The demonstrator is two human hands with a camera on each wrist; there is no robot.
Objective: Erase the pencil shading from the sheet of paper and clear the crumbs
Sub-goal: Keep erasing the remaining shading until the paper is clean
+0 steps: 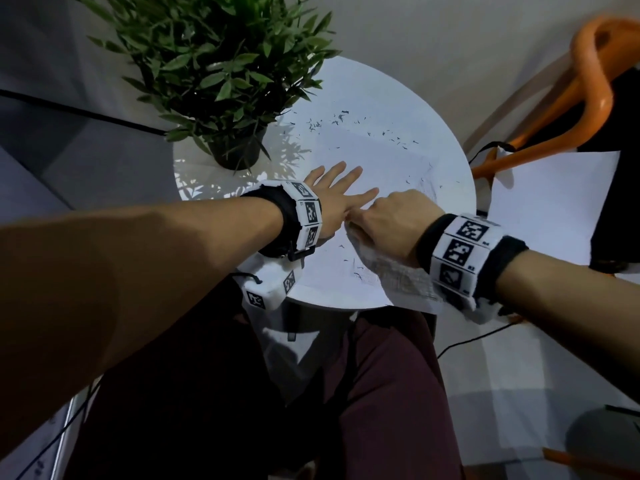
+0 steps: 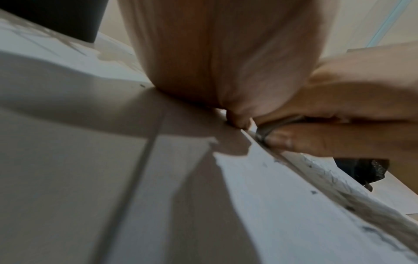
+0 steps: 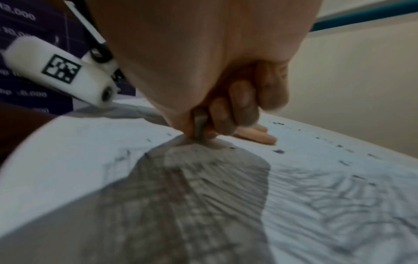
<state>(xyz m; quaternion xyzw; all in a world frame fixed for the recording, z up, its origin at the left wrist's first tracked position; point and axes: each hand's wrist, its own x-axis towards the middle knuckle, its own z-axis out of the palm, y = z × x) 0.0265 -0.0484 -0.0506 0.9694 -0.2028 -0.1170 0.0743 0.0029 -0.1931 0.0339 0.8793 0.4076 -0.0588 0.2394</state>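
A white sheet of paper (image 1: 374, 157) lies on the round white table (image 1: 349, 81). My left hand (image 1: 341, 194) lies flat on the sheet with its fingers spread. Just right of it, my right hand (image 1: 388, 216) is curled round a small grey eraser (image 3: 200, 125) and presses its tip onto the paper. Grey pencil shading (image 3: 203, 196) covers the near part of the sheet under my right wrist. Dark eraser crumbs (image 1: 332, 124) are scattered over the far part of the sheet, with a few more crumbs (image 1: 349, 265) near the front edge.
A potted green plant (image 1: 221, 74) stands at the table's back left, close to my left hand. An orange chair frame (image 1: 554, 109) and another white sheet (image 1: 550, 202) are to the right. My legs are below the table's front edge.
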